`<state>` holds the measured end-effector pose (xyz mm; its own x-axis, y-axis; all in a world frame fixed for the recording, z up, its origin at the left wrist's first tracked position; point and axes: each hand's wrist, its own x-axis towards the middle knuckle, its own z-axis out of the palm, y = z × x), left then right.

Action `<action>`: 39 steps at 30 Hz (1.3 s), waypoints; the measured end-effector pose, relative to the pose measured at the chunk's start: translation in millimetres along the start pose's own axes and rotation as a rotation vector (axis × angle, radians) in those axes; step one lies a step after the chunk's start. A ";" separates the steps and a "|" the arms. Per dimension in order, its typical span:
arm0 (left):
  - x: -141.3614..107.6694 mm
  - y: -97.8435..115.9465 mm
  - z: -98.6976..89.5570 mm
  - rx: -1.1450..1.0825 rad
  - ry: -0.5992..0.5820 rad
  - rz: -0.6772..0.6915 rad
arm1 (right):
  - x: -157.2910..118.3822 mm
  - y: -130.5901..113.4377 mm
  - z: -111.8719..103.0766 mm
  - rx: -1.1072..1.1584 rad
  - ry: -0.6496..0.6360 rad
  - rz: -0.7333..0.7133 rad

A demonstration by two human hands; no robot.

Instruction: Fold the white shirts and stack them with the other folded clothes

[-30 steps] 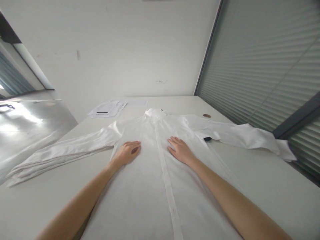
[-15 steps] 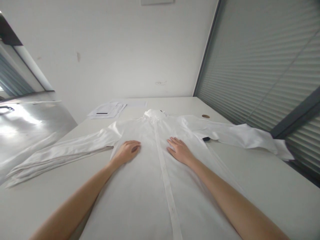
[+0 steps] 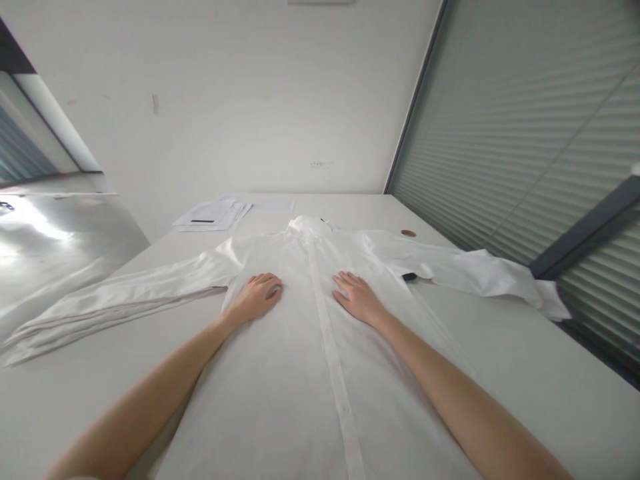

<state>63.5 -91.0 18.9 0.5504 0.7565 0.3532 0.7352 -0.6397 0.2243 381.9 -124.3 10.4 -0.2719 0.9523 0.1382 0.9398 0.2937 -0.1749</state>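
Observation:
A white button-up shirt (image 3: pixel 285 373) lies front side up, its collar at the far end and both sleeves stretched out to the sides. My left hand (image 3: pixel 257 295) rests flat on the left chest of the shirt, fingers extended. On the other side of the button strip, my right hand (image 3: pixel 359 297) lies palm down on the fabric with its fingers a little spread. Neither hand grips the cloth. A small dark patch (image 3: pixel 409 277) shows beside the right sleeve, near the armpit; what it is I cannot tell.
The shirt lies on a white table (image 3: pixel 505 360). Several paper sheets (image 3: pixel 215 215) are at the back left, and a small round brown object (image 3: pixel 409 233) is at the back right. Window blinds (image 3: pixel 500 140) border the right side; a shiny metallic surface (image 3: pixel 65 233) stands at the left.
Both hands stay at nearly the same spots on the shirt. The view has shifted slightly.

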 end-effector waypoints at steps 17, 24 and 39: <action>-4.2 -7.4 5.2 0.011 0.010 0.028 | 2.3 -1.2 3.5 -0.021 -0.003 -0.005; -8.3 -4.6 4.0 0.034 0.003 0.033 | 2.3 -2.1 3.5 -0.026 -0.001 -0.014; -21.9 -8.3 2.4 0.072 0.041 0.046 | -1.1 -2.3 1.7 -0.030 0.016 -0.028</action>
<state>46.2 -102.0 7.2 0.5689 0.7192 0.3988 0.7365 -0.6613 0.1419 379.7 -125.9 9.1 -0.2955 0.9421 0.1586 0.9375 0.3179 -0.1413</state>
